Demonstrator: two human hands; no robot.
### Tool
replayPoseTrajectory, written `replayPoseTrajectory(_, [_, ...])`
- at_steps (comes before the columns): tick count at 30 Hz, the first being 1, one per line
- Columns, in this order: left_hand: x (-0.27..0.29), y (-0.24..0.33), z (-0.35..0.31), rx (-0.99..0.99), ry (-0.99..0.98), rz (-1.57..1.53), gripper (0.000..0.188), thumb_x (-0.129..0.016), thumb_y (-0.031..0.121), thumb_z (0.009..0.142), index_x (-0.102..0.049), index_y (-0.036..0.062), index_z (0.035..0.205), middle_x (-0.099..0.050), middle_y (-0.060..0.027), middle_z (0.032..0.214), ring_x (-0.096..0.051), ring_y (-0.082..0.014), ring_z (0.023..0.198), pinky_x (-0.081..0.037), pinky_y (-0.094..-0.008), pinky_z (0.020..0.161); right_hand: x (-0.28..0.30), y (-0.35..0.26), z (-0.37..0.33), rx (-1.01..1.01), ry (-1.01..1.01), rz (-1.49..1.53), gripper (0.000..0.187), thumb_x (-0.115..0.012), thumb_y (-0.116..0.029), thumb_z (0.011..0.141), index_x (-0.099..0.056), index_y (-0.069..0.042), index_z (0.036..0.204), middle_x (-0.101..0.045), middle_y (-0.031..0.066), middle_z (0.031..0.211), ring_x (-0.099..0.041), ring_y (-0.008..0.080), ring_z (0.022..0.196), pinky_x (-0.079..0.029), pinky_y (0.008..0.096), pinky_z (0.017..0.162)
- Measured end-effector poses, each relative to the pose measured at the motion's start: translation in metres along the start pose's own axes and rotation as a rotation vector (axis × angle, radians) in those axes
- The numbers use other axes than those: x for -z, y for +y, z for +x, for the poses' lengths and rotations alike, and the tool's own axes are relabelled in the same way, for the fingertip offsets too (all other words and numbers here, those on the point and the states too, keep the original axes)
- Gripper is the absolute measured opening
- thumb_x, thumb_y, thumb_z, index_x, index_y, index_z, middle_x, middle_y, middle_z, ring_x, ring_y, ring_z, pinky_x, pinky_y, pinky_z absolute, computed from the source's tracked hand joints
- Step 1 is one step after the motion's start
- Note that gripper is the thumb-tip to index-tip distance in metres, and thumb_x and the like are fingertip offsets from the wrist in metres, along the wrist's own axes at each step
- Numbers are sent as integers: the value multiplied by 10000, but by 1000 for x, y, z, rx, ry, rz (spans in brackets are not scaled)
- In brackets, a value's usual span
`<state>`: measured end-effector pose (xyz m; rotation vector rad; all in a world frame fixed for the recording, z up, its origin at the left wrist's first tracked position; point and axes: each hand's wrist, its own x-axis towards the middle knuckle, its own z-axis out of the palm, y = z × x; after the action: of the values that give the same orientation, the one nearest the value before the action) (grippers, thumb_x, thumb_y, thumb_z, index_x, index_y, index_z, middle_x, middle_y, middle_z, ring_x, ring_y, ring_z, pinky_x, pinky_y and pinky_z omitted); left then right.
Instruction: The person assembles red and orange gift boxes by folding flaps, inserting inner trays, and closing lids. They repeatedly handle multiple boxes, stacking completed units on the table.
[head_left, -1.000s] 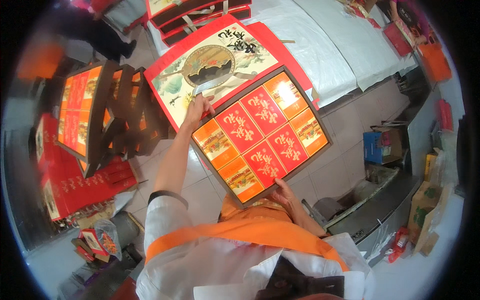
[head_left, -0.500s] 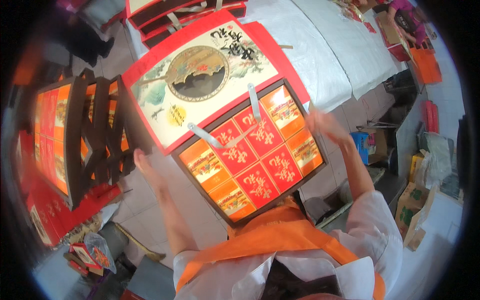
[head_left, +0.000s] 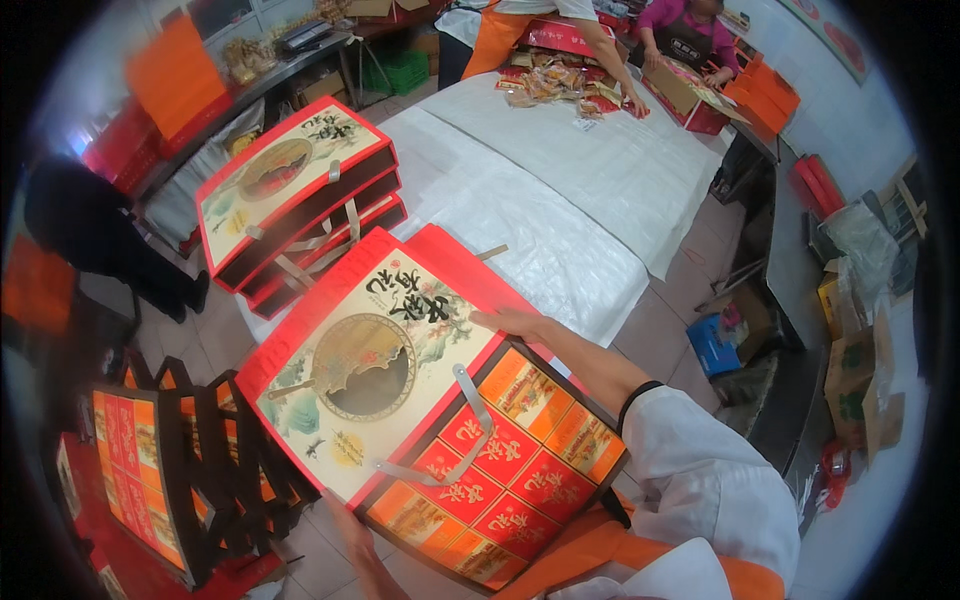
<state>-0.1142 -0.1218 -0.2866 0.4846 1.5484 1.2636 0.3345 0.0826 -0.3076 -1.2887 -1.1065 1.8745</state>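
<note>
Head view: a large gift box (head_left: 480, 440) lies slanted in front of the person, its long axis running from lower right up to upper left. Its red-edged lid (head_left: 370, 370), printed with a round fan picture, is slid toward the upper left, so the lower right half of the tray shows its red and orange packets (head_left: 505, 470). A pale ribbon handle (head_left: 462, 440) loops across the lid's lower edge.

The right hand (head_left: 512, 322) rests on the lid's upper right edge, fingers stretched flat along it and pressing, not curled around anything. The left hand (head_left: 352, 520) is at the box's lower left edge, mostly hidden beneath it; whether its fingers are closed on the edge cannot be told. The lid thus lies between the two hands, the right one being the more plainly on it.

Beyond, a stack of closed boxes (head_left: 295, 200) sits on the white-covered bench (head_left: 600, 180). To the left stand dark slotted dividers (head_left: 215, 450) beside more open boxes. Other people work at the bench's far end.
</note>
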Motion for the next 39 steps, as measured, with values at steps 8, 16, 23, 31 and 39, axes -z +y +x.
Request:
replayPoseTrajectory(8, [5,-19,10,-119,-48,-75,692,-349,556,943,-335,18,1377,-440,-113,1363,-456,-248,1217,-375,-374,995,-25,-5,-36,90,115,176,570,-503,-379,935,-381,-4,1348,-467,126,1319,-459,185,1195,-410,330,969])
replayPoseTrajectory(16, [13,-34,23,-255,-137,-167,646,-361,507,958,-291,35,1392,-410,-123,1372,-453,-257,1216,-396,-381,983,-25,23,-45,160,155,190,547,-439,-386,966,-378,-1,1349,-472,105,1311,-455,178,1185,-377,331,994])
replayPoseTrajectory(23, [13,-29,20,-312,-121,-147,659,-377,513,951,-280,40,1400,-404,-120,1367,-450,-249,1213,-394,-379,984,-22,48,-54,147,141,179,587,-421,-408,969,-313,-24,1400,-399,113,1379,-390,188,1250,-335,335,1032])
replayPoseTrajectory(31, [3,-16,-2,-325,-55,-107,662,-382,510,950,-277,38,1402,-403,-118,1364,-442,-243,1216,-386,-378,987,-27,45,-83,152,161,64,677,-427,-422,961,-157,-56,1462,-253,120,1472,-259,218,1341,-270,348,1078])
replayPoseTrajectory(39, [-4,-11,-21,-349,19,-48,664,-386,507,950,-273,36,1404,-401,-117,1360,-435,-236,1219,-379,-376,990,-18,15,-70,-61,76,-163,801,-439,-546,911,-113,-76,1471,-227,127,1487,-253,230,1354,-271,371,1084])
